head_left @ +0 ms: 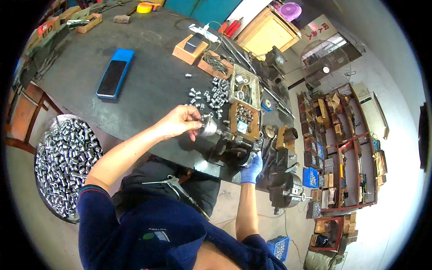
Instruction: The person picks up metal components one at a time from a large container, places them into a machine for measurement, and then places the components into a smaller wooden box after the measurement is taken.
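Observation:
My bare left hand [182, 122] is pinched at the front of a silver metal chuck [208, 127]. Its fingertips hide whatever small part lies between them. The chuck sits on the left end of a dark bench machine [231, 146] at the table's near edge. In a blue glove, my right hand [251, 170] is closed on the machine's right end; which part it grips is hidden. Beyond the chuck, a loose heap of short shiny metal sleeves [218, 92] lies on the dark table [153, 85]. A wooden box of brownish metal pieces [245, 119] stands just behind the machine.
A large round container heaped with metal sleeves [67, 166] stands at the left. A blue-cased phone [114, 76] lies on the table. Farther back are a plastic tray [244, 87] and a box of thin rods [215, 65]. Another machine [288, 189] stands at the right, before shelves [346, 153].

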Available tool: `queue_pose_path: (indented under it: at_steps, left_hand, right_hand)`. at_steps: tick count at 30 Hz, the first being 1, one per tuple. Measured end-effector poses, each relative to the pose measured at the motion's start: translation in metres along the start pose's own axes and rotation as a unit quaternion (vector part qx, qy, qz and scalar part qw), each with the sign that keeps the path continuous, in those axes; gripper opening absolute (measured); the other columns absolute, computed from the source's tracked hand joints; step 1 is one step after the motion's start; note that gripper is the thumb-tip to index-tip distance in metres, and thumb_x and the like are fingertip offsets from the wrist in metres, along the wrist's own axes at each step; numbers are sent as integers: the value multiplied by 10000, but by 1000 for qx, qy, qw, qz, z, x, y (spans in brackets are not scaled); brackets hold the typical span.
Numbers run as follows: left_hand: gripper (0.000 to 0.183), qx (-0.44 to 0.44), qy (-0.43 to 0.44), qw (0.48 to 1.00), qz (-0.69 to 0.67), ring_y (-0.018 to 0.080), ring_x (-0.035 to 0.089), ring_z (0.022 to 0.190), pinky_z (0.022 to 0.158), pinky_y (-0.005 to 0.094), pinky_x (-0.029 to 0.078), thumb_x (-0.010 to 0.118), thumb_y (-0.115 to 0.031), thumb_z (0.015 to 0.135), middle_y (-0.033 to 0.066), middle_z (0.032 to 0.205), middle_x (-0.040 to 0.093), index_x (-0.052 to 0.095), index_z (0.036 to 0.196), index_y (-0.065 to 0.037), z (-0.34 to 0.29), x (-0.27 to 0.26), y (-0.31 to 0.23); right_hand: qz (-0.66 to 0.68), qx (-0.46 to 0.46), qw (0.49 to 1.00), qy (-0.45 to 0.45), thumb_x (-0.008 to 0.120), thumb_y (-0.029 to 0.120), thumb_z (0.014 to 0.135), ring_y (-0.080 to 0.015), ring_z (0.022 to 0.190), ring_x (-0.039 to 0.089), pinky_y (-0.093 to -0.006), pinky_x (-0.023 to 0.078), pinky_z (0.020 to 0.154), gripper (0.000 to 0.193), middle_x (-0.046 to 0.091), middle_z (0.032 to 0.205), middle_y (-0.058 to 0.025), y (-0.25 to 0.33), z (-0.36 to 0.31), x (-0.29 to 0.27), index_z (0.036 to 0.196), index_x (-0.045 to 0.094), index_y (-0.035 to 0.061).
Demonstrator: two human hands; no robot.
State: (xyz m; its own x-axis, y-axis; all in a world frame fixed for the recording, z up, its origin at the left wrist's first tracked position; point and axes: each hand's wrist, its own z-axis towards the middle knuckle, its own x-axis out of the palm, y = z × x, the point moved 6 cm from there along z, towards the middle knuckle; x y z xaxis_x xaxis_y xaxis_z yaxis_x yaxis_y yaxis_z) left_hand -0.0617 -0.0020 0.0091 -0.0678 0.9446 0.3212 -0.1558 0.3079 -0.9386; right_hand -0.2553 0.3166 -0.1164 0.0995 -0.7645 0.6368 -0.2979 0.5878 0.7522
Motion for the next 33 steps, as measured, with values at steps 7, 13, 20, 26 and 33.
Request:
queue_pose_path:
  at_steps: [7,13,20,26,33]
  left_hand:
    - [105,15,14,999,33,165,604,623,553,288,520,578,37,791,101,738,585,522,880,34,2,-3,1]
    - [85,21,4,1000,16,158,599,616,534,279,516,581,-22,817,95,726,582,539,859,40,3,-3,0]
    - [172,17,-59,997,40,121,566,564,501,254,487,550,-146,870,63,670,565,542,857,25,1,2,1]
    - [137,-14,-130,988,78,88,522,535,473,223,449,536,-143,876,29,643,538,532,862,-7,-5,1,4]
    - [72,99,-138,979,112,88,500,700,610,223,431,527,-46,865,33,759,528,483,907,-7,-12,9,1]
  right_hand:
    - [32,24,995,87,498,336,890,-108,448,488,-216,348,314,312,560,616,-47,34,-58,44,760,562,60]
    - [-52,-42,995,76,495,417,873,-79,359,349,-196,249,296,420,472,507,-21,76,-54,87,679,578,53]
    - [19,-75,979,190,469,301,909,-90,480,483,-197,344,319,321,597,694,-65,88,-17,106,778,578,29]
    - [-24,-99,987,124,465,312,912,-75,447,448,-181,328,314,354,567,641,-46,84,-46,98,739,569,21]
    - [-56,-124,989,56,494,347,893,-67,393,377,-186,252,287,370,483,543,-19,84,-47,93,673,551,56]
